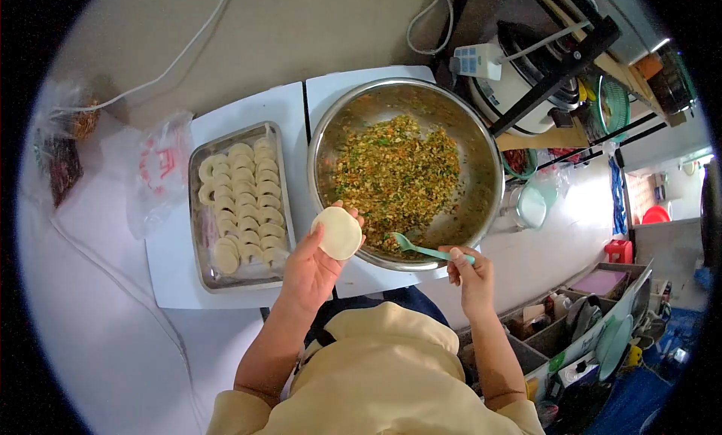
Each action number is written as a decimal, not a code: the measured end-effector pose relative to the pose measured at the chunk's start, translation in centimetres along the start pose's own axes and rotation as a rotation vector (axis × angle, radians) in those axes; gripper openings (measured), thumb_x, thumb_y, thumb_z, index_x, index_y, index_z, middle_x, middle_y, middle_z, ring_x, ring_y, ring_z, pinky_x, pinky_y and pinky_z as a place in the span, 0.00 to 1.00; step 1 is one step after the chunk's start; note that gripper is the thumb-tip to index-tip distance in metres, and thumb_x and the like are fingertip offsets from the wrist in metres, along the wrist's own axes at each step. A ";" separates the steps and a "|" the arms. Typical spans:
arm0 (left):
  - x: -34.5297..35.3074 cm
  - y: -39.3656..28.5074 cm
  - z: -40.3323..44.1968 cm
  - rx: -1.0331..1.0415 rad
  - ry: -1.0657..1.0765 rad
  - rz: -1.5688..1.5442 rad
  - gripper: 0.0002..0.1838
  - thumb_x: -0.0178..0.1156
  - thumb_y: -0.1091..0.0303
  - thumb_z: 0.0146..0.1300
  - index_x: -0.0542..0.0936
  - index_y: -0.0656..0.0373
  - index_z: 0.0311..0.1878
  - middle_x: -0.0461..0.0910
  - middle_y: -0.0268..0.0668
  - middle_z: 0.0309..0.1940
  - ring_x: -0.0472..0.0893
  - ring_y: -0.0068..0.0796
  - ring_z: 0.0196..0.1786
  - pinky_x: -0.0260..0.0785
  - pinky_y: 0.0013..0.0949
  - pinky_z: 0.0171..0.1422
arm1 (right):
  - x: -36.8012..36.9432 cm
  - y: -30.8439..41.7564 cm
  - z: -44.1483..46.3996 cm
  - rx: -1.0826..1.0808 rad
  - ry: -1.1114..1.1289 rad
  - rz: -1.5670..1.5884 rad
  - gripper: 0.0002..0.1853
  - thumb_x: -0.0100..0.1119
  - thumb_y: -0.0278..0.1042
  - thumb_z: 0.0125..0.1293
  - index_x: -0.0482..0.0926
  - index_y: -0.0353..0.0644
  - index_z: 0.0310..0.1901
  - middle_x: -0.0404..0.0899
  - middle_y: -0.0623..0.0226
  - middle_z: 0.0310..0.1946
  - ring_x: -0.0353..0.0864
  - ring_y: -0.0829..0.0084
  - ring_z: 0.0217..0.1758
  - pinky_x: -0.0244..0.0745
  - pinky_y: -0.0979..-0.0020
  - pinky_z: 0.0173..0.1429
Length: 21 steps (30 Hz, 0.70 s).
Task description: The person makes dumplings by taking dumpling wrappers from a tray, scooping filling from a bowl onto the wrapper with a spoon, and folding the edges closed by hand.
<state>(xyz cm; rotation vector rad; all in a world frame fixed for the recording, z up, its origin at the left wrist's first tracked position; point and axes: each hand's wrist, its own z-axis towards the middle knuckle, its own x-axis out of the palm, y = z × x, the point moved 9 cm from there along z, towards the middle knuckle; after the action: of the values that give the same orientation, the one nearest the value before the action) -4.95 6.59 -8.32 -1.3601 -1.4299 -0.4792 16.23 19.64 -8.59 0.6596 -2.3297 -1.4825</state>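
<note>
A round dumpling wrapper [338, 233] lies across the fingers of my left hand [310, 273], held by the thumb at its edge. My right hand [471, 273] grips the handle of a light green spoon [432, 251], whose bowl dips into the chopped filling [398, 171]. That filling, flecked green, orange and yellow, sits in a large steel bowl [492, 202]. Left of the bowl, a metal tray [197, 247] carries rows of folded dumplings [244, 183]. A small stack of flat wrappers [226, 256] rests in the tray's near left corner.
The white table [173, 266] has a dark seam between tray and bowl. A plastic bag [159, 168] lies beside its left edge. At the upper right stand a rack with a rice cooker [519, 96] and a power strip [478, 62]. Sinks holding kitchenware [526, 337] are at lower right.
</note>
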 end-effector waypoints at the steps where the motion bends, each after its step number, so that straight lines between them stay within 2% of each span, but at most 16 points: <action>1: -0.2 -0.1 0.0 0.003 0.000 -0.002 0.24 0.50 0.62 0.70 0.62 0.64 0.64 0.68 0.48 0.60 0.67 0.44 0.65 0.63 0.45 0.69 | 0.2 0.1 0.0 -0.001 0.002 -0.003 0.16 0.54 0.39 0.68 0.81 0.32 0.42 0.71 0.74 0.19 0.68 0.82 0.21 0.60 0.81 0.26; 3: -0.6 -0.3 0.1 0.001 0.008 -0.026 0.24 0.49 0.63 0.70 0.62 0.64 0.64 0.68 0.48 0.60 0.68 0.45 0.65 0.63 0.45 0.68 | 0.1 0.0 0.2 0.058 -0.041 0.168 0.17 0.53 0.40 0.69 0.79 0.30 0.42 0.73 0.71 0.19 0.68 0.81 0.18 0.60 0.80 0.22; 6: -1.1 -0.2 0.3 -0.018 0.023 -0.060 0.25 0.48 0.62 0.70 0.59 0.63 0.66 0.65 0.50 0.63 0.65 0.46 0.66 0.61 0.48 0.70 | -0.1 -0.2 0.4 0.066 -0.088 0.275 0.17 0.53 0.41 0.69 0.79 0.30 0.42 0.74 0.70 0.19 0.69 0.80 0.18 0.63 0.80 0.22; 10: -1.2 0.5 0.4 -0.025 -0.007 0.001 0.24 0.45 0.60 0.72 0.60 0.63 0.66 0.66 0.49 0.62 0.66 0.44 0.66 0.62 0.47 0.69 | 0.0 0.6 0.7 0.037 -0.089 0.378 0.17 0.53 0.40 0.69 0.79 0.30 0.42 0.74 0.69 0.19 0.70 0.80 0.18 0.63 0.79 0.21; 12: -1.5 1.5 0.6 -0.068 -0.045 0.058 0.24 0.43 0.59 0.72 0.61 0.63 0.65 0.67 0.48 0.61 0.67 0.41 0.65 0.60 0.46 0.70 | -0.3 2.2 0.2 -0.060 -0.122 0.415 0.16 0.53 0.39 0.69 0.78 0.30 0.42 0.74 0.69 0.19 0.70 0.79 0.18 0.64 0.79 0.21; 16: 2.1 3.3 1.8 -0.161 0.118 0.002 0.23 0.42 0.60 0.73 0.62 0.63 0.65 0.66 0.44 0.63 0.66 0.39 0.66 0.55 0.48 0.72 | 0.4 4.1 -1.5 -0.182 -0.137 0.383 0.17 0.51 0.38 0.69 0.78 0.29 0.43 0.74 0.68 0.20 0.71 0.78 0.19 0.64 0.80 0.22; 18: 3.1 3.9 2.7 -0.195 0.105 -0.010 0.23 0.41 0.59 0.73 0.61 0.62 0.65 0.66 0.44 0.63 0.66 0.40 0.66 0.56 0.48 0.72 | 1.1 5.2 -2.9 -0.422 -0.089 0.112 0.15 0.55 0.37 0.67 0.79 0.31 0.45 0.76 0.65 0.24 0.75 0.74 0.24 0.69 0.75 0.27; 19: 3.3 4.2 3.1 -0.194 0.115 -0.028 0.23 0.41 0.58 0.73 0.62 0.62 0.65 0.67 0.44 0.62 0.66 0.42 0.66 0.57 0.47 0.72 | 1.8 5.4 -3.5 -0.465 -0.041 -0.073 0.14 0.58 0.32 0.63 0.79 0.33 0.48 0.78 0.62 0.28 0.77 0.70 0.27 0.71 0.72 0.30; 20: 3.5 4.4 3.6 -0.195 0.125 -0.046 0.23 0.40 0.58 0.73 0.62 0.61 0.65 0.67 0.45 0.61 0.66 0.43 0.66 0.58 0.47 0.71 | 1.8 5.3 -3.5 -0.468 -0.045 -0.073 0.14 0.58 0.32 0.63 0.79 0.33 0.48 0.78 0.62 0.28 0.77 0.70 0.27 0.71 0.72 0.30; 21: 3.7 4.5 4.0 -0.196 0.146 -0.068 0.23 0.41 0.58 0.73 0.62 0.60 0.65 0.68 0.47 0.60 0.66 0.48 0.66 0.60 0.48 0.70 | 3.3 6.6 -4.5 -0.705 0.011 -0.398 0.16 0.60 0.30 0.60 0.78 0.34 0.49 0.77 0.62 0.30 0.77 0.68 0.28 0.71 0.72 0.31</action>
<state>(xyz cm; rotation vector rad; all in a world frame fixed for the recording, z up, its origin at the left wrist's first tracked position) -1.82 12.90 -8.24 -1.4025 -1.3392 -0.7647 14.17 16.78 -0.67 0.9319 -1.5282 -2.2782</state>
